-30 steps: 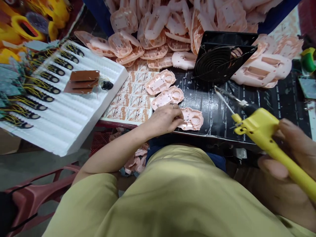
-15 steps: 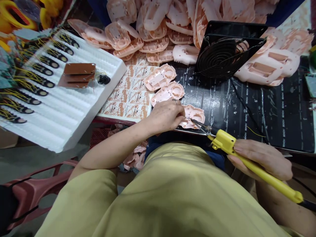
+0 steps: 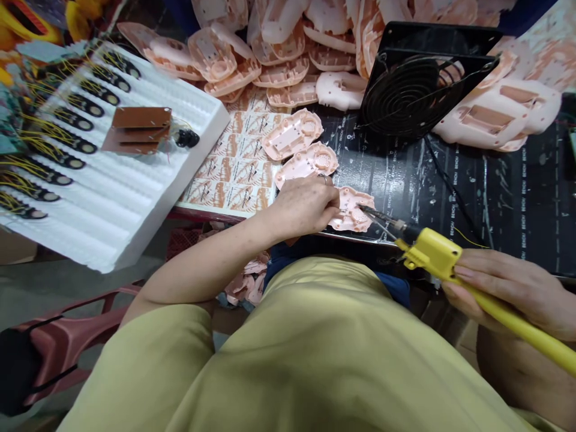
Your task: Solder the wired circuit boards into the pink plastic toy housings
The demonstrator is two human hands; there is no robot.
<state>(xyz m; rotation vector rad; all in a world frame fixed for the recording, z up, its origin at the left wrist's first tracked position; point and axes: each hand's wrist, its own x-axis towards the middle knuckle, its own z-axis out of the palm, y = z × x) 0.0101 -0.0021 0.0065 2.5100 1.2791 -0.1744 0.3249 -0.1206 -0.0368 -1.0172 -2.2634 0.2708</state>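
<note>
Yellow soldering iron slants in from 4 o'clock, the right hand's fingers closed around its handle. The left hand is near centre, fingers curled; how far its fingertips part and what they grip cannot be told. At that hand's 3 o'clock lies a pink shell half, the iron's tip over it.

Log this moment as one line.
left hand: at nearest pink shell | right hand: gripping yellow tool | tip: over shell, contact unclear | fan: beyond shell
</note>
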